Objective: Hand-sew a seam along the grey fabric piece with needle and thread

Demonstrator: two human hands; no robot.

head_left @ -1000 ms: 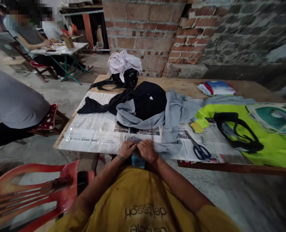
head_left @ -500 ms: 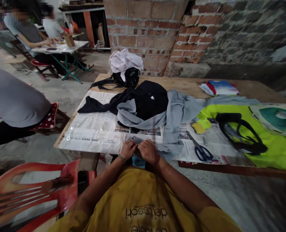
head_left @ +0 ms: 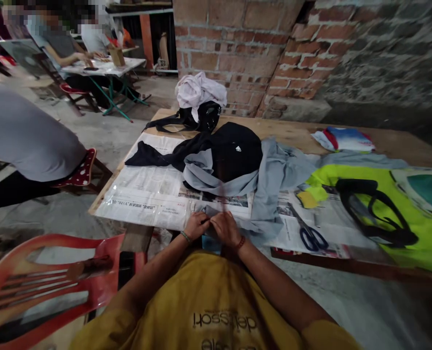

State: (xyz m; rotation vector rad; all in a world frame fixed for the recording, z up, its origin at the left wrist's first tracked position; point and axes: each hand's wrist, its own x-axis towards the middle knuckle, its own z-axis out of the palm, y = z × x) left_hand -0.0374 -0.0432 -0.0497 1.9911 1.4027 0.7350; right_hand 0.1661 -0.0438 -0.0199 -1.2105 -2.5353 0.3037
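Observation:
My left hand (head_left: 197, 226) and my right hand (head_left: 226, 230) are close together at the table's front edge. Both have their fingers pinched on the edge of a grey cloth (head_left: 211, 210), part of which the hands hide. Beyond them spreads a black and grey garment (head_left: 237, 150) with a small white logo. Its grey fabric (head_left: 268, 194) hangs toward the edge right of my right hand. Under my hands and the cloth lie newspaper sheets (head_left: 139, 194). A pair of dark-handled scissors (head_left: 312, 238) rests on the paper to the right.
A black bag (head_left: 210, 116) topped by a pale cloth (head_left: 197, 92) stands at the back. On the right are a neon yellow garment (head_left: 365, 175), a black strap (head_left: 379, 214) and a green-and-white iron (head_left: 427, 189). A red chair (head_left: 106, 248) stands left; a seated person (head_left: 29, 131) is beyond.
The table and its things appear slightly farther right as the view turns left. My hands stay pinched on the cloth at the edge, with my right fingers shifted a little.

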